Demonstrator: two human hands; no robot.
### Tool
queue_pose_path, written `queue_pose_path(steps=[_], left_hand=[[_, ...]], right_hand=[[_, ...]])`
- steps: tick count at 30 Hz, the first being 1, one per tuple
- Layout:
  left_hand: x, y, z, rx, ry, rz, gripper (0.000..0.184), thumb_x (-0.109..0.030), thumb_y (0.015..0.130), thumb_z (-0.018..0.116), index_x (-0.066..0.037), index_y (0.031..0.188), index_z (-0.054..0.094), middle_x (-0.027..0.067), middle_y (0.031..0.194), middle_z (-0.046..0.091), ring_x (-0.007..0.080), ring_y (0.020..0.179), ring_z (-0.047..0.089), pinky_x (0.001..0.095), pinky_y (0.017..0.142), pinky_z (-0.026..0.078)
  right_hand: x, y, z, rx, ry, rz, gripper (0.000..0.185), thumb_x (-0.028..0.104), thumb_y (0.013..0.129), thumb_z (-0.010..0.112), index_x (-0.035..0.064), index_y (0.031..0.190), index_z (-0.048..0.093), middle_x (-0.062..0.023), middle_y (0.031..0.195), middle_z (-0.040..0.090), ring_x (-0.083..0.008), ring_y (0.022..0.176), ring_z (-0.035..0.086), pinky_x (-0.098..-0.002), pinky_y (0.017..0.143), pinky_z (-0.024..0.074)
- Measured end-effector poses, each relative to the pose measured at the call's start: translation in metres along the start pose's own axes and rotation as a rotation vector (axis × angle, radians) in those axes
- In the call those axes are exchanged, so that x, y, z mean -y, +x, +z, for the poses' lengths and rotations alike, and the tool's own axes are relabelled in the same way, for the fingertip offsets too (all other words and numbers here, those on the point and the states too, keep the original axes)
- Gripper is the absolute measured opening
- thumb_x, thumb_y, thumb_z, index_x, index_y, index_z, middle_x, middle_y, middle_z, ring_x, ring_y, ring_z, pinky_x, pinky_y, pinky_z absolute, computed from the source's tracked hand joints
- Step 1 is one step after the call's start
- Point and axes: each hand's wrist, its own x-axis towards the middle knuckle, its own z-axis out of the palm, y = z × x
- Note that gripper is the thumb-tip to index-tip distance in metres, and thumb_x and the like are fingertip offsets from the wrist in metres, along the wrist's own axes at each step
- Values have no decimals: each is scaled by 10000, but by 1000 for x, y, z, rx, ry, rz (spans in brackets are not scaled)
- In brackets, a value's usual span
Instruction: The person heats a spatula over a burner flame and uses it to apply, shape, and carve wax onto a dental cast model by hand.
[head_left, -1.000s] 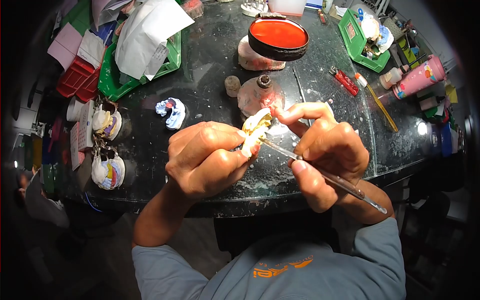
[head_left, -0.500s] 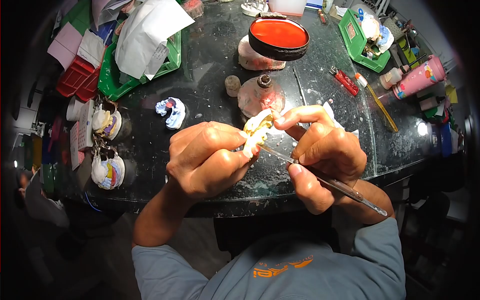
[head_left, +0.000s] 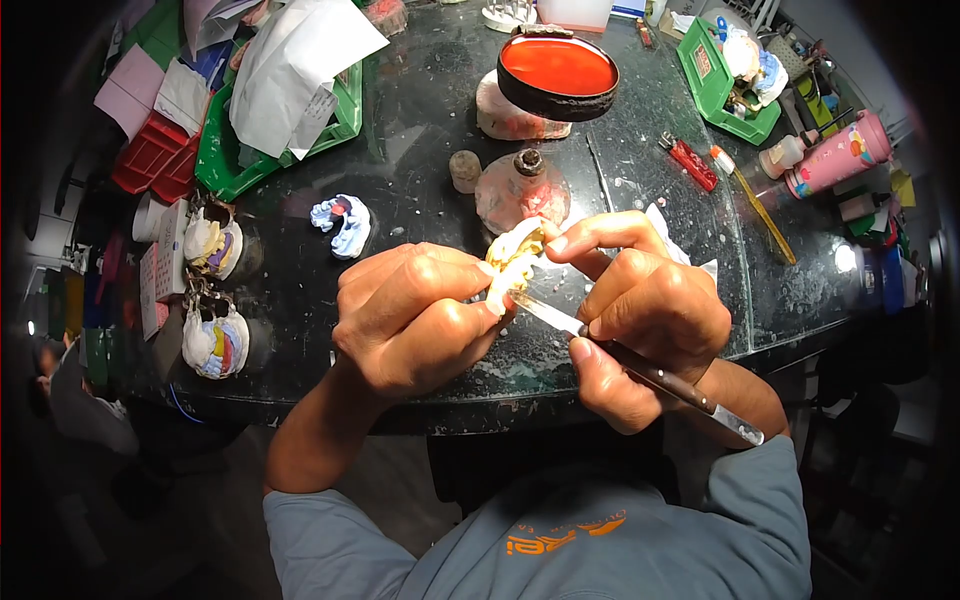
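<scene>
My left hand pinches a pale yellow dental cast between thumb and fingers. A wax knife with a dark handle and metal ends is gripped in my right hand. Its blade points up and left, and the tip meets the lower right side of the cast. My right index finger reaches to the cast's upper edge. Just beyond the cast stands a glass spirit lamp, its small cap beside it. A bluish-white dental cast lies to the left.
A pan of red wax rests at the back on a plaster block. Articulated dental models stand at left, near a green bin with papers. A red lighter, a yellow-handled brush and a pink bottle lie right.
The knife has rolled in my right fingers, so its flat blade now shows, and its handle end has dropped slightly left. My left hand and the cast stay nearly still.
</scene>
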Motion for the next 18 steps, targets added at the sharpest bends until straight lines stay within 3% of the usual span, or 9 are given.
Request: queue_pose_path(steps=[18], left_hand=[[1,0,0,-10,-3,15,418,7,615,906,-89,774,532,73,809,623,198,672,700,308,546,607]], right_hand=[[-4,-3,2,-43,33,-4,160,-58,627,635,14,734,539,-80,670,593,-323,945,657,-432,840,595]])
